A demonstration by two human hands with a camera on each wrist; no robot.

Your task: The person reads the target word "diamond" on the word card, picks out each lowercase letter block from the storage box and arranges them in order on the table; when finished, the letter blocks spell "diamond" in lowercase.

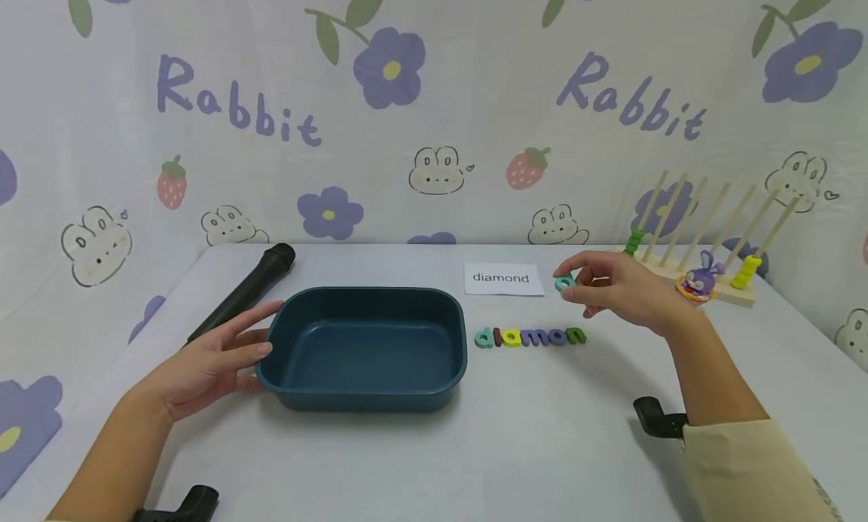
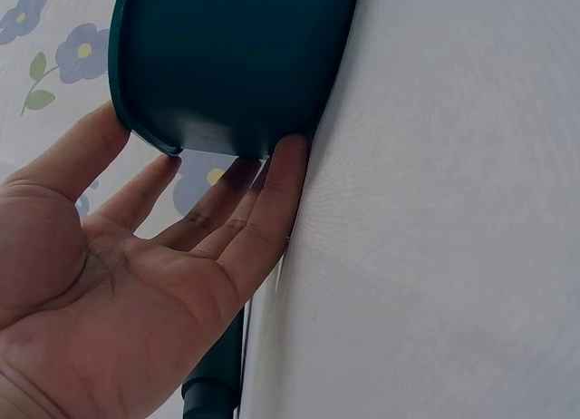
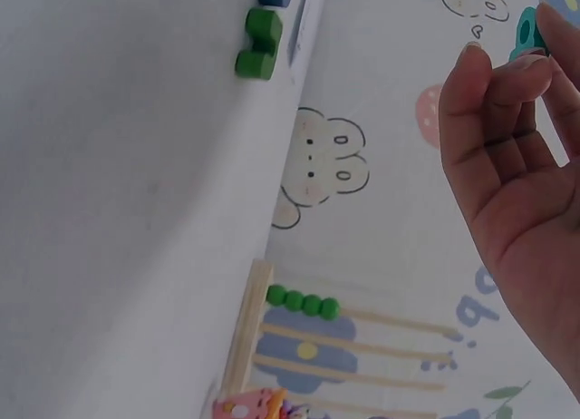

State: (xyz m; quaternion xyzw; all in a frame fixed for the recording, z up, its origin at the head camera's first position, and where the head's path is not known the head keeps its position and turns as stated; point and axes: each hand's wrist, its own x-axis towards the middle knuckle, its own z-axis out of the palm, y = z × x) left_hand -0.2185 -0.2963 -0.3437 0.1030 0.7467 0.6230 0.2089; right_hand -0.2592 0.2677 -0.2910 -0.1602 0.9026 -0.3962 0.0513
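My right hand (image 1: 613, 288) pinches a teal toy letter (image 1: 564, 282) between thumb and fingertips, raised over the table right of a white card (image 1: 503, 279) printed "diamond". The letter has a round hole, also visible in the right wrist view. Below the card lies a row of coloured letters reading "diamon", from a teal d (image 1: 484, 338) to a green n (image 1: 576, 335). My left hand (image 1: 210, 364) rests spread fingers against the near left end of a dark teal basin (image 1: 359, 401). Nothing lies in the basin.
A black microphone-like stick (image 1: 247, 285) lies behind the left hand. At the right back stands a wooden peg rack (image 1: 735, 290) with green and yellow beads, and a purple rabbit figure (image 1: 701, 281) before it. Patterned cloth (image 1: 475, 115) hangs behind the table.
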